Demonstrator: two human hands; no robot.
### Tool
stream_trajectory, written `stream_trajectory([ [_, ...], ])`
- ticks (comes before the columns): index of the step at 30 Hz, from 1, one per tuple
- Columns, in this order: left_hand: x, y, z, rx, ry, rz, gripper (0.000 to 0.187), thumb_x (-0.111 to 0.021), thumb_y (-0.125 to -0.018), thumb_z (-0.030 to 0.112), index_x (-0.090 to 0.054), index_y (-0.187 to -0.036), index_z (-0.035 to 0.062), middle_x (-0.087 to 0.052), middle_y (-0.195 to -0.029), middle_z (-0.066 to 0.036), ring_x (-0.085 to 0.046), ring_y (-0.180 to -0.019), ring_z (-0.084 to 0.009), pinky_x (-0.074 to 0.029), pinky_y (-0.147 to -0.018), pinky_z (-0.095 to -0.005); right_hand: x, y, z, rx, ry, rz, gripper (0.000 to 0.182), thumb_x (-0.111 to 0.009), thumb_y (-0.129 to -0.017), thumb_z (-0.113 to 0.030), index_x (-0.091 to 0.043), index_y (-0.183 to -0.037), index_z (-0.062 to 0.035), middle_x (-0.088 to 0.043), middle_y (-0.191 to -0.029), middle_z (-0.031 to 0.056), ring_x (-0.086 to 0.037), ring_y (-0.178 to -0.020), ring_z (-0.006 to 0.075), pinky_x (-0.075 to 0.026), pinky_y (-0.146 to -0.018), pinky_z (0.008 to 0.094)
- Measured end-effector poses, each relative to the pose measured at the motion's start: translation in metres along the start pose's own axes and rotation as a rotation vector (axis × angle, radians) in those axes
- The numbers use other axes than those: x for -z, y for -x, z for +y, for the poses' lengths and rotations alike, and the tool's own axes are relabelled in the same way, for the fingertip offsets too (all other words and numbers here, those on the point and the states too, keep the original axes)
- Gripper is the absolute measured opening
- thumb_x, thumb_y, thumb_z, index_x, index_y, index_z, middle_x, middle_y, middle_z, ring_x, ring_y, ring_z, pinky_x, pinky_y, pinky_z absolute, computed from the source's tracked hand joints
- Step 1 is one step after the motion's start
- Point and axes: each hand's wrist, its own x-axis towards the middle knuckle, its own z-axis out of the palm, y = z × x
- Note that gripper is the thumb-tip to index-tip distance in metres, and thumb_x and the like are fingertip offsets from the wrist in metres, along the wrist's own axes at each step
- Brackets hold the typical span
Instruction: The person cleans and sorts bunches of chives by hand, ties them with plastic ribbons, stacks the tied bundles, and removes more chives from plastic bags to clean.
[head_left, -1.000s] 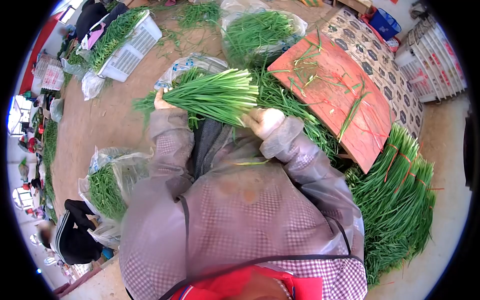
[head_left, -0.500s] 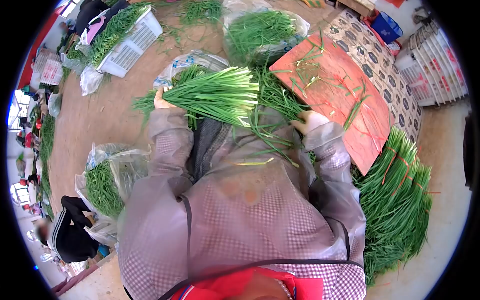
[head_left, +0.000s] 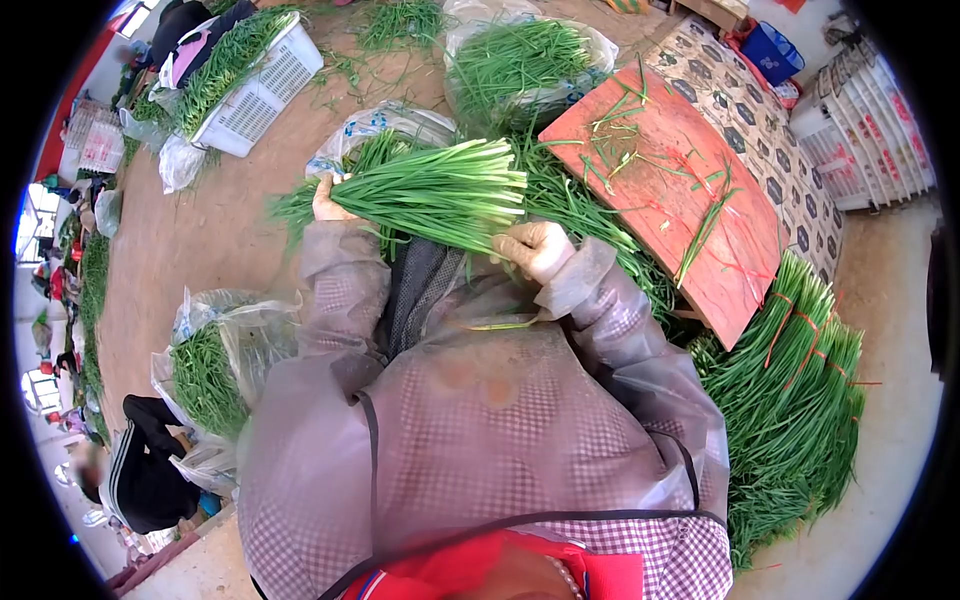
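My left hand (head_left: 328, 200) is closed round a loose bunch of garlic chives (head_left: 430, 195), gripping its green leafy side. The pale cut ends of the stems point to the right. At those ends my right hand (head_left: 537, 250) has its fingers pinched together on the lower stems. Beneath the bunch is a clear plastic bag (head_left: 385, 122) with more chives in it. Loose chives (head_left: 585, 215) lie between my knees and a red board (head_left: 670, 185), and stem scraps and red ties are scattered over that board.
Tied chive bundles (head_left: 790, 400) are stacked at my right. A bag of chives (head_left: 530, 65) stands ahead, another bag (head_left: 205, 375) at left. A white crate (head_left: 260, 95) of chives is far left, near a co-worker. Another person (head_left: 150, 470) bends at lower left. White crates (head_left: 865, 130) stand right.
My right hand has moved left and up from the loose chives beside the board to the stem ends of the held bunch. Strands draped over my lap are gone from there.
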Motion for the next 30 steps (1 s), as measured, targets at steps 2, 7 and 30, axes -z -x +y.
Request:
stream_trajectory([
  [2, 0.004, -0.003, -0.002, 0.020, 0.030, -0.004, 0.022, -0.046, -0.088, 0.022, -0.054, -0.073, 0.0084, -0.057, -0.069, -0.005, -0.055, -0.067, -0.0227, -0.049, -0.069, -0.0419, 0.003, 0.006, -0.007, -0.078, -0.128, 0.001, 0.020, -0.061, -0.085, -0.016, -0.068, -0.080, 0.0027, -0.056, -0.060, 0.0006, -0.047, -0.053, 0.0080, -0.037, -0.048, 0.0238],
  [7, -0.005, 0.008, -0.002, 0.039, 0.025, 0.004, 0.023, -0.046, -0.089, 0.023, -0.054, -0.073, 0.0086, -0.058, -0.070, -0.006, -0.056, -0.070, -0.0230, -0.049, -0.071, -0.0435, 0.026, 0.014, -0.001, -0.059, 0.088, 0.094, 0.021, -0.056, -0.085, -0.012, -0.065, -0.071, 0.0003, -0.059, -0.062, 0.0030, -0.051, -0.053, 0.0091, -0.040, -0.048, 0.0239],
  [30, -0.015, 0.020, 0.029, -0.176, 0.137, -0.066, 0.028, -0.050, -0.084, 0.025, -0.050, -0.059, 0.0132, -0.049, -0.052, -0.002, -0.049, -0.055, -0.0194, -0.047, -0.062, -0.0365, 0.116, 0.033, 0.023, -0.236, 1.090, 0.351, 0.028, -0.054, -0.086, -0.026, -0.060, -0.101, -0.0028, -0.066, -0.090, 0.0174, -0.063, -0.088, 0.0334, -0.048, -0.077, 0.0428],
])
